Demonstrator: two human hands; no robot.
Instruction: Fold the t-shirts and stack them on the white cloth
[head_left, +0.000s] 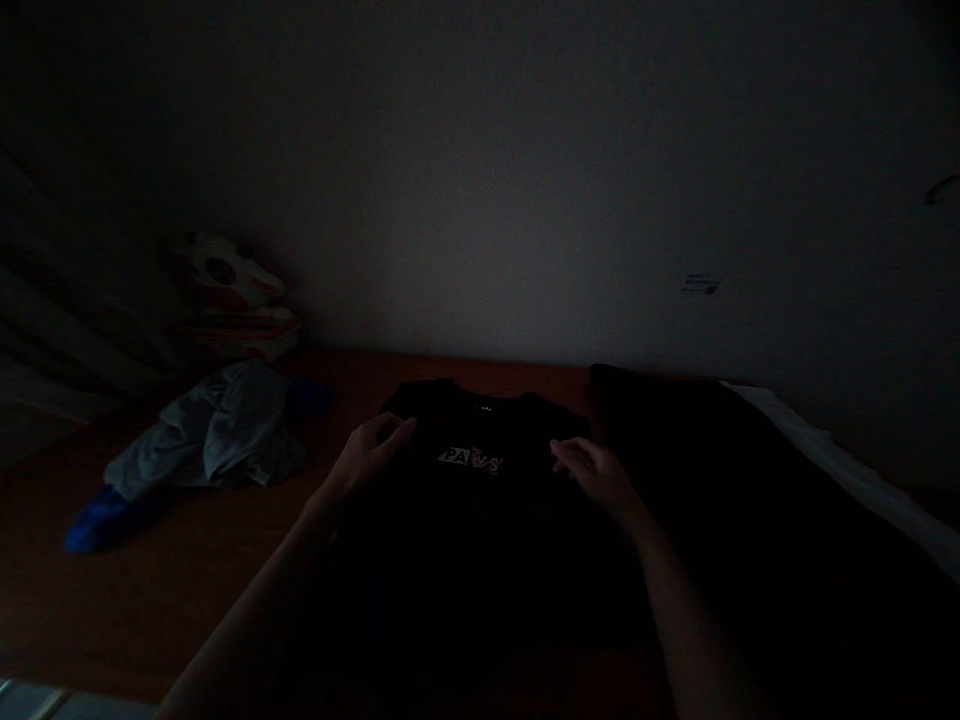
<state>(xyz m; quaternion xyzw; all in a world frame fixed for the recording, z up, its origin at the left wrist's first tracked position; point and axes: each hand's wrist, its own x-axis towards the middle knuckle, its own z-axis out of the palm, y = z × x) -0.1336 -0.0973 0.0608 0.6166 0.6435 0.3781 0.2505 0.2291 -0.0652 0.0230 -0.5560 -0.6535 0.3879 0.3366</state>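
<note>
A black T-shirt (480,540) with a "PAWS" print (470,459) on its chest lies spread in the middle, neckline toward the wall. My left hand (369,450) is at the shirt's left shoulder, fingers loosely bent and thumb apart from them. Over the right side of the chest, near the sleeve, is my right hand (596,472), its fingers reaching inward with no cloth visibly gripped. Both hands look open. Dim light hides whether the fingertips touch the fabric, and the shirt's lower part fades into darkness.
A crumpled grey garment (225,425) with blue parts lies left on the reddish-brown surface (172,590). Behind it, a white-and-red object (232,275) stands by the wall (480,200). Dark cloth (720,500) covers the right, with white fabric (795,430) along its edge.
</note>
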